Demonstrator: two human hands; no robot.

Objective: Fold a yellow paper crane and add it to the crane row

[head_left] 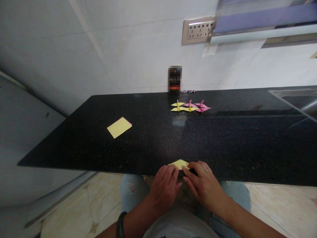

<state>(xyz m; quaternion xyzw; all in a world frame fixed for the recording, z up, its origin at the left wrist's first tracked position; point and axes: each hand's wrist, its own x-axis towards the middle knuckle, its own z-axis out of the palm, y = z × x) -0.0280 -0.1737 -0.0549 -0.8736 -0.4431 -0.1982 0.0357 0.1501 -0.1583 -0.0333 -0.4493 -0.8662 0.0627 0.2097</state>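
A piece of yellow origami paper (180,163), folded to a low peak, lies at the front edge of the black counter. My left hand (165,185) presses on its left side, the fingers closed together on the paper. My right hand (204,183), with a ring on one finger, pinches its right side between thumb and fingers. The lower part of the paper is partly hidden by both hands. Farther back stand several folded paper cranes, yellow ones (178,108) on the left and pink ones (202,108) on the right.
A small stack of yellow paper (119,127), a pink edge showing beneath, lies on the left of the counter (148,142). A phone-like object (174,80), its front blurred, leans against the wall near a beaded string (188,91). At the far right is a sink (297,99).
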